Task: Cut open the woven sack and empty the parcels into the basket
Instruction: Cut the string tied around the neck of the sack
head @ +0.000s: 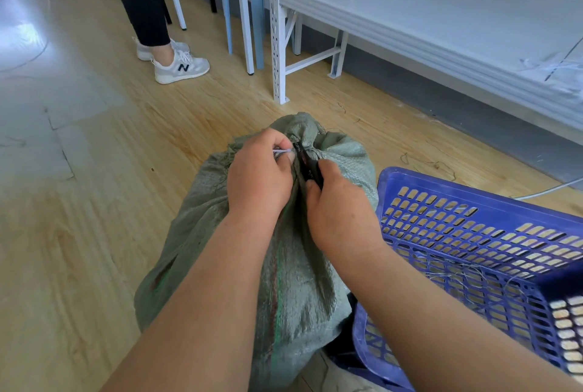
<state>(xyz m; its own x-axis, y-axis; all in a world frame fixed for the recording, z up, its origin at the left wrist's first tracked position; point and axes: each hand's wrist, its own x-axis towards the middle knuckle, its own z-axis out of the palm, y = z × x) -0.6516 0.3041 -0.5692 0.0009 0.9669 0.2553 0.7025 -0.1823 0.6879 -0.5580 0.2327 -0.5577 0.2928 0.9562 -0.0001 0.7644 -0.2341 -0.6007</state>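
Green woven sack [284, 249] against blue basket [467, 234] rim; left hand [258, 177] pinching tie [282, 151], right hand [337, 202] gripping cutter [307, 164].

Pale wood-plank floor [104, 202] underfoot; white metal shelving [410, 13] at two o'clock, a bystander's grey sneakers [179, 65] at eleven.

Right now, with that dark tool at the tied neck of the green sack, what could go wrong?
1. The left hand pinches the white tie right beside the black cutter in the right hand; a slip could nick the fingers.
2. The cutter points into the woven sack; a deep cut might damage whatever is inside, which is hidden.
3. The blue basket sits tilted beside the sack; parcels tipped toward it could spill onto the floor.
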